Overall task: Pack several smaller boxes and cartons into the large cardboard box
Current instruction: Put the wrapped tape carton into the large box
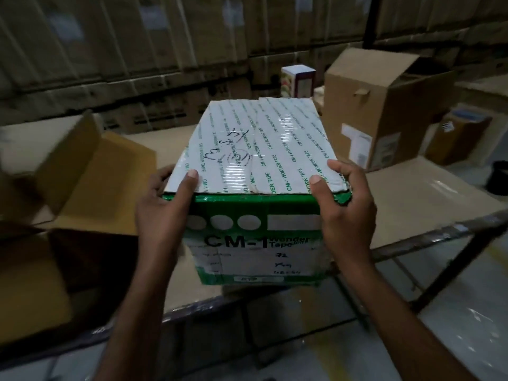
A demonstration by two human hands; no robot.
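Note:
A green and white carton (pixel 258 160) printed "CM-1 Wonder Tape" is held above the table, its top sealed with printed tape. My left hand (pixel 162 210) grips its near left corner, thumb on the top. My right hand (pixel 346 207) grips the near right corner, thumb and fingers curled over the top edge. The large cardboard box (pixel 82 171) stands open at the left, its flaps spread and its inside dark.
The table (pixel 412 199) is covered with brown cardboard and has a metal front edge. A brown box (pixel 384 105) with an open top stands at the back right, a small printed carton (pixel 298 79) behind the held carton. Stacked cartons fill the background.

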